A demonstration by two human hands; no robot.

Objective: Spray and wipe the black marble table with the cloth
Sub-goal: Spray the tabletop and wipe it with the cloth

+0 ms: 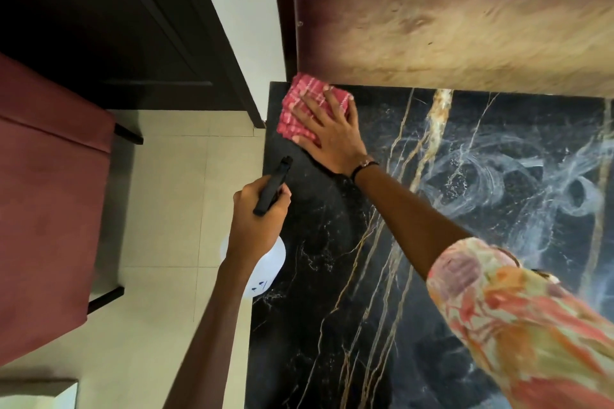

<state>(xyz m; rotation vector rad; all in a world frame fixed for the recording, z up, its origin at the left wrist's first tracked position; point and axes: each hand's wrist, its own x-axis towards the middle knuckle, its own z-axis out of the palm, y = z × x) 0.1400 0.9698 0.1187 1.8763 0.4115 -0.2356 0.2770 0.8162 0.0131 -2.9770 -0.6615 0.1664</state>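
Desk (pixel 332 292) black marble, gold and white veins, pale swirly smears at right of frame. Cloth (pixel 300 103) pink-red with white check, upper centre. Spray bottle (pixel 265 262) white body, black trigger head. Sleeve (pixel 518 319) lower right: floral, orange, pink, cream. Chair (pixel 46 202) at left maroon. Floor (pixel 166 209) beige tile. Wall panel (pixel 448 16) upper right tan-brown, mottled.

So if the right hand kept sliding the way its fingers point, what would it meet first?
Probably the table's far left corner: the right hand presses the cloth flat there. Just beyond stand the brown panel and white wall; depth is unclear.
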